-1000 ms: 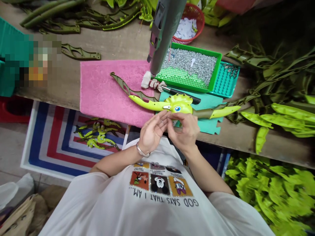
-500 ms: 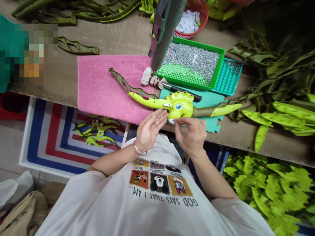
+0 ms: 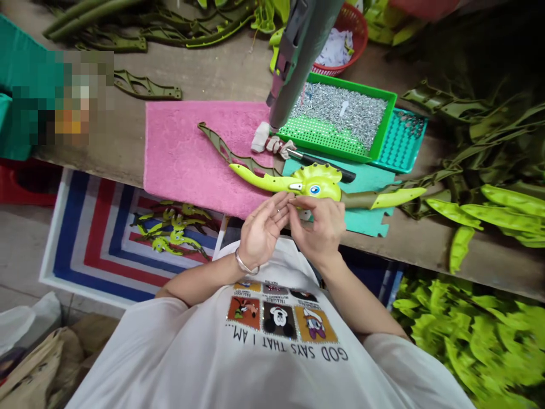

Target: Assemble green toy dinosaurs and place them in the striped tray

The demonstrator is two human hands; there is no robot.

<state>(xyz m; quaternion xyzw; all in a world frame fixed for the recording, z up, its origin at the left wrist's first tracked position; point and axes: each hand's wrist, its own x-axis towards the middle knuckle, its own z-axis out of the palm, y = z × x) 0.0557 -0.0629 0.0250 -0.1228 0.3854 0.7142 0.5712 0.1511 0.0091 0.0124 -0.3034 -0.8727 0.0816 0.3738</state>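
Observation:
A yellow-green toy dinosaur head with a blue eye (image 3: 315,184) lies on the bench edge, joined to long olive and green bow-like arms. My left hand (image 3: 264,227) is just below it, palm up, fingers loosely curved and apart. My right hand (image 3: 319,224) meets the left fingertips in a pinch; what it pinches is too small to name. Both hands hover right under the toy's head, over the teal foam mat (image 3: 366,218).
A pink towel (image 3: 191,153) covers the bench to the left. A grey hanging power tool (image 3: 298,54) dangles above a green tray of screws (image 3: 340,116). A red basket (image 3: 344,34) sits behind. Green plastic parts pile at the right (image 3: 489,199) and below (image 3: 468,335).
My right hand drew back from the toy's chin to my left fingertips, again pinching there. The left hand stayed nearly in place; the view shifted slightly.

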